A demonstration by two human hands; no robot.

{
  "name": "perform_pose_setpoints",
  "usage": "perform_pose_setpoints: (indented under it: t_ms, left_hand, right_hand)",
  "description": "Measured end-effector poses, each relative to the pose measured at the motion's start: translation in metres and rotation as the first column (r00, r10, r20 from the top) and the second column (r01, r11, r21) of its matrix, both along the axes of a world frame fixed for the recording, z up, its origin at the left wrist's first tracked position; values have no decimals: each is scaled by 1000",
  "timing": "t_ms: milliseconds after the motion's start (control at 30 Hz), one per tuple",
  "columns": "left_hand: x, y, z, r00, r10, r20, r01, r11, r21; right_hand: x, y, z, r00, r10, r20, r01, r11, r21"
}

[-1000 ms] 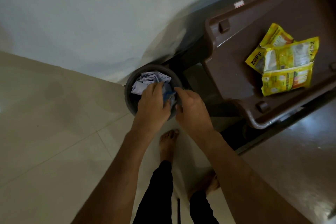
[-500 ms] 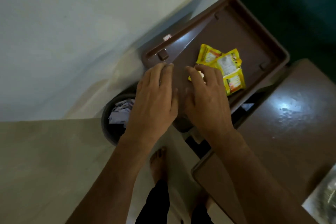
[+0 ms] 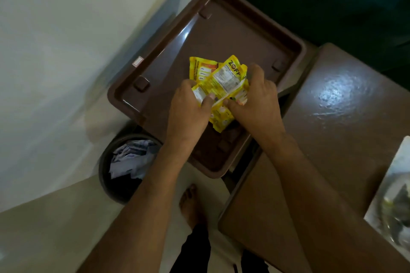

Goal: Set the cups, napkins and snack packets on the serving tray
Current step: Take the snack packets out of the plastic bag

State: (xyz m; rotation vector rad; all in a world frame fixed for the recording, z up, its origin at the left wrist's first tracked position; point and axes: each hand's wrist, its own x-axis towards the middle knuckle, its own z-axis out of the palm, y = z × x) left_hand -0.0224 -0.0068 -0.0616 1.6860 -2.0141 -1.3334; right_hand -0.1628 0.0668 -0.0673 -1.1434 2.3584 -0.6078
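Snack packets (image 3: 218,86) sit bunched in both my hands over the middle of the brown serving tray (image 3: 155,60), which rests beside a low brown table (image 3: 346,104). My left hand (image 3: 188,106) has its thumb pressed on the near face of the top packet with the fingers curled behind the left edge; my right hand (image 3: 258,101) pinches the right edge, thumb on the front and fingers wrapped behind. So both hands are closed on the bundle, neither is free.

I judge these packets very light, thin and crinkly, with a slick printed film that slides one sheet over another. They bend wherever I press, so the safest hold looks like the flat sealed edges, pinched firmly, not the puffy middles. Nothing here seems breakable, though whatever is inside could crush if I squeeze hard.

Counting: I make out three yellow packets, overlapped, though a fourth could hide underneath. One tray. No cups in view. The only paper I see is a crumpled white heap in the dark round bin (image 3: 124,162) on the floor by the tray's near corner; whether those are the napkins I cannot tell. One plate-like thing at the far right edge is too blurred to name.
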Motion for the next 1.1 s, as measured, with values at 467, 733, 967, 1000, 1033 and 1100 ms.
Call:
perform_pose_setpoints:
  t_ms: [467, 733, 967, 1000, 1033, 1100]
  left_hand:
    - [17, -37, 18, 731, 651, -205, -278, 557, 782]
    - [38, -39, 10, 755, 511, -410, -194, 772, 606]
    - [30, -30, 12, 753, 455, -475, -110, 799, 591]
    - [28, -29, 11, 755, 454, -473, -124, 808, 576]
    - [26, -28, 10, 763, 448, -466, -143, 820, 554]
    - [23, -26, 9, 807, 408, -428, -166, 851, 498]
  right_hand:
    - [26, 26, 15, 847, 476, -238, -530, 793, -301]
    - [25, 6, 12, 883, -169, 438, 246, 961, -125]
    - [5, -10, 23, 554, -229, 800, 386, 922, -3]
    - [4, -9, 24, 576, -234, 783, 405, 914, -25]
    - [4, -9, 26, 611, -239, 755, 424, 904, -56]
    - [7, -8, 28, 678, -253, 690, 461, 877, -132]
